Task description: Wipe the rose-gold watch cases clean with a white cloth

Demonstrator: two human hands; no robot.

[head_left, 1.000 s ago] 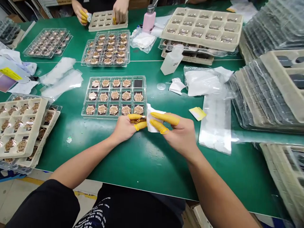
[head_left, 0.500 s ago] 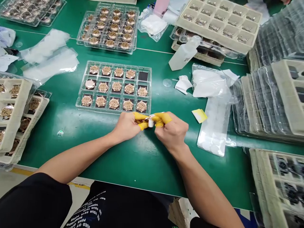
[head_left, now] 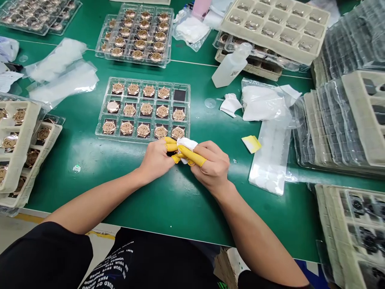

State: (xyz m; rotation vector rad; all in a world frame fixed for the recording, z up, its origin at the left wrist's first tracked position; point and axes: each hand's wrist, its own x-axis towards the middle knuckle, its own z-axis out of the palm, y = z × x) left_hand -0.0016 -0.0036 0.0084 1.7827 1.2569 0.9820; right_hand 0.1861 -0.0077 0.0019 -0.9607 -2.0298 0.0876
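Note:
My left hand (head_left: 159, 157), yellow covers on its fingertips, is closed in a pinch on a rose-gold watch case (head_left: 178, 153), most of which the fingers hide. Against that case, my right hand (head_left: 210, 162) presses a folded white cloth (head_left: 187, 143), its yellow-covered fingers closed around the cloth. Just beyond both hands lies a clear plastic tray (head_left: 98, 127) with several rose-gold watch cases, back side up, on dark pads. One case (head_left: 113, 106) at its left has a plain pale back. The far right compartment shows only a dark pad (head_left: 179, 95).
Stacked watch trays (head_left: 30, 146) stand at the left, more (head_left: 171, 24) at the back. A white squeeze bottle (head_left: 230, 68), a crumpled cloth (head_left: 230, 105), a yellow-white piece (head_left: 251, 144) and plastic bags (head_left: 267, 160) lie right. Tray stacks (head_left: 326, 124) line the right edge.
Both hands have shifted slightly left and towards the tray. My right fingers now stretch over the watch case, and more of the white cloth shows, spread above and around it.

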